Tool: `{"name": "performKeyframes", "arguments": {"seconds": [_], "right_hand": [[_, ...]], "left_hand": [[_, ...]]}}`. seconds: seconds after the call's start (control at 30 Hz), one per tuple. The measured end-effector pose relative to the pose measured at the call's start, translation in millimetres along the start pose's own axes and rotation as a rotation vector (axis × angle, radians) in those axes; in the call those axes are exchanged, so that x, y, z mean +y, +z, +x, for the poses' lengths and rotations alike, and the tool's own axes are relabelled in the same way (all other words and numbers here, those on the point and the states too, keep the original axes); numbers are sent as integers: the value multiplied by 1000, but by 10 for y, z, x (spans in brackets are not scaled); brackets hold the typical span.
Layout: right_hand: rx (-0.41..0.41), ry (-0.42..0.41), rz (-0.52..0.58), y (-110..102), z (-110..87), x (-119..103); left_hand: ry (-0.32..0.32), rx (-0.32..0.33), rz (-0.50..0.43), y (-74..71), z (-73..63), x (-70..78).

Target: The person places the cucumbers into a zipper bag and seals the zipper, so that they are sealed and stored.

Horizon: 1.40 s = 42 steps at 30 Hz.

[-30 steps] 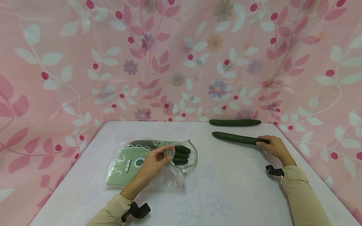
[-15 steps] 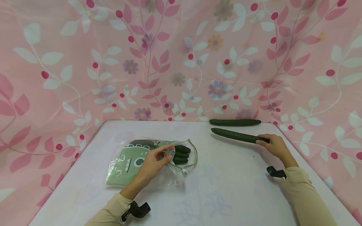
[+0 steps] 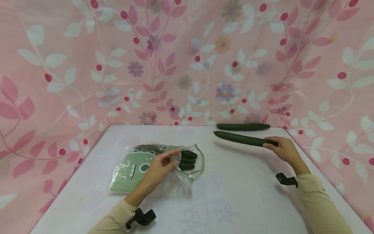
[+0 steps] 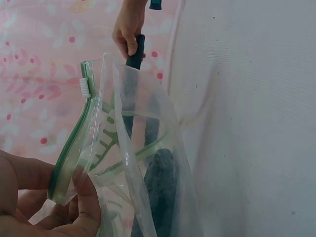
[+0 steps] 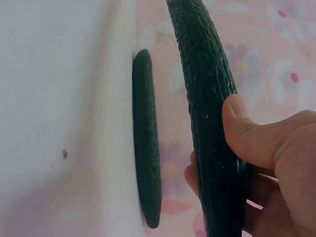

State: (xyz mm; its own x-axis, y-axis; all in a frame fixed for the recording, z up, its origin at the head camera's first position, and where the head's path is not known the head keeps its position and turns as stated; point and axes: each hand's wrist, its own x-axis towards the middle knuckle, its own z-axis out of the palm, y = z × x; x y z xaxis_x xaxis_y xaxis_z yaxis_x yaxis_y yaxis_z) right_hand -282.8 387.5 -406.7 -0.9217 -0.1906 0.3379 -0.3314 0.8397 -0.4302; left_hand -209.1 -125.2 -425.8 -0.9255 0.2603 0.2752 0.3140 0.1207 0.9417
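My right hand [image 3: 282, 150] grips a long dark green cucumber [image 3: 242, 138] near its right end, thumb on one side and fingers round the other in the right wrist view. The cucumber is raised above the white table, its far end pointing left. My left hand [image 3: 160, 168] pinches the edge of a clear zip bag [image 3: 132, 169] printed with a green cartoon face. The bag's mouth faces right, held apart, with a white slider [image 4: 85, 88] on its green zip strip. Several cucumbers [image 3: 187, 160] lie inside, their ends showing at the mouth.
Another cucumber [image 3: 243, 127] lies along the far edge of the white table [image 3: 233, 195], behind the held one. A pink floral curtain [image 3: 181, 65] hangs right behind the table. A small dark speck [image 5: 65, 154] is on the tabletop.
My right hand has lifted the cucumber off the table and shifted it slightly left. The left hand and the bag have stayed in place.
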Motion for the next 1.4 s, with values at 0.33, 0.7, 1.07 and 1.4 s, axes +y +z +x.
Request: {"name": "performKeyframes", "arguments": {"seconds": [0.33,0.7,1.07,1.4], "right_hand": [[14,10,48,-50,-59,-282],[5,-43,57,-34,-115,-477],[10,-106,61,-29,-138,-639],[-5,-144,103,35,-216,-776]], "left_hand": [[10,2,6,-3,0,-10],[8,3,8,-7,-5,0],[-1,4,12,-14,-3,18],[-7,6,8,-9,-11,29]]}}
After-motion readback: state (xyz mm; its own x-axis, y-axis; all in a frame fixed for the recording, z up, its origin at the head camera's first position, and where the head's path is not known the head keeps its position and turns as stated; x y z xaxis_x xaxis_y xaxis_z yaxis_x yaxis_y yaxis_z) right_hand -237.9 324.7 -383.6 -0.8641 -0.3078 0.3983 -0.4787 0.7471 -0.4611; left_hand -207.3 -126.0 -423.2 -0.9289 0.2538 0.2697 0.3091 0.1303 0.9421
